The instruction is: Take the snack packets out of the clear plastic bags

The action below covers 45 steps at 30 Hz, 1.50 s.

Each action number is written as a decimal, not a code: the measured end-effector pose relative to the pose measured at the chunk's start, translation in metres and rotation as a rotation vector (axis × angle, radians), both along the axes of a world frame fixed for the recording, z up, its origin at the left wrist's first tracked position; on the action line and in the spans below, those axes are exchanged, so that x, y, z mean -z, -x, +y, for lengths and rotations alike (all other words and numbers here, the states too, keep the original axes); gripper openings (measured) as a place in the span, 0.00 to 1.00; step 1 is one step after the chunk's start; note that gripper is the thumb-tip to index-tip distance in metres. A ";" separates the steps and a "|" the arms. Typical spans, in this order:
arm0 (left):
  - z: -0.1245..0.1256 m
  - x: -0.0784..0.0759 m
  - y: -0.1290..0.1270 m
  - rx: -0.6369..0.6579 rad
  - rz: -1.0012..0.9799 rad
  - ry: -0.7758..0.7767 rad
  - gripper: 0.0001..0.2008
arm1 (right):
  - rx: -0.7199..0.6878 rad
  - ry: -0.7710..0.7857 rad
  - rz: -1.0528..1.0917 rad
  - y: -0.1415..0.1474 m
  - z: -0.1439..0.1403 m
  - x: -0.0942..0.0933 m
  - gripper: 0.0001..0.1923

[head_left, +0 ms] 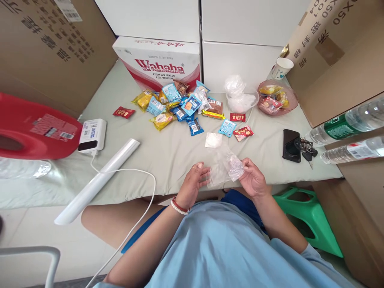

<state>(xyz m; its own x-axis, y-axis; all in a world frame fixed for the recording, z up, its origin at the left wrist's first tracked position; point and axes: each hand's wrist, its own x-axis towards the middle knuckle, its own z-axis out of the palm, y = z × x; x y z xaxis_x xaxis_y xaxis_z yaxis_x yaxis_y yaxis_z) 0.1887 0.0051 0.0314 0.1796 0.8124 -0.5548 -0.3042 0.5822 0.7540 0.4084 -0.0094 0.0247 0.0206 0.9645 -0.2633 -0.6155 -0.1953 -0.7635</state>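
A clear plastic bag (223,166) hangs crumpled near the table's front edge, held by my right hand (254,178), whose thumb and fingers pinch its right end. My left hand (193,182) is at the bag's left side with fingers apart; its fingertips come close to the film, and whether they touch it I cannot tell. Just beyond the bag lies a small white square packet (213,140). Farther back are a blue snack packet (227,127), a red packet (243,133) and a pile of wrapped snacks (180,106).
A pink glass bowl (277,110) with snacks, a plastic tub with clear bags (240,98) and a paper cup (282,69) stand at the back right. A phone (291,146), keys and bottles lie right. Left are a cabled power bank (93,136), a white tube (99,180) and a red jug (39,126).
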 end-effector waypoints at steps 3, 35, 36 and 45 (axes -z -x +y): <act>0.008 0.001 -0.015 0.045 0.090 -0.073 0.32 | -0.078 -0.025 -0.044 0.005 -0.001 -0.005 0.11; 0.004 0.009 0.017 -0.136 -0.057 -0.116 0.21 | 0.160 0.150 -0.572 -0.020 -0.003 0.015 0.21; 0.003 0.009 0.017 -0.135 -0.009 -0.151 0.21 | 0.210 0.125 -0.635 -0.021 -0.003 0.015 0.21; -0.018 -0.007 0.009 0.327 0.915 -1.099 0.15 | -0.198 0.106 -0.347 0.014 0.006 -0.028 0.37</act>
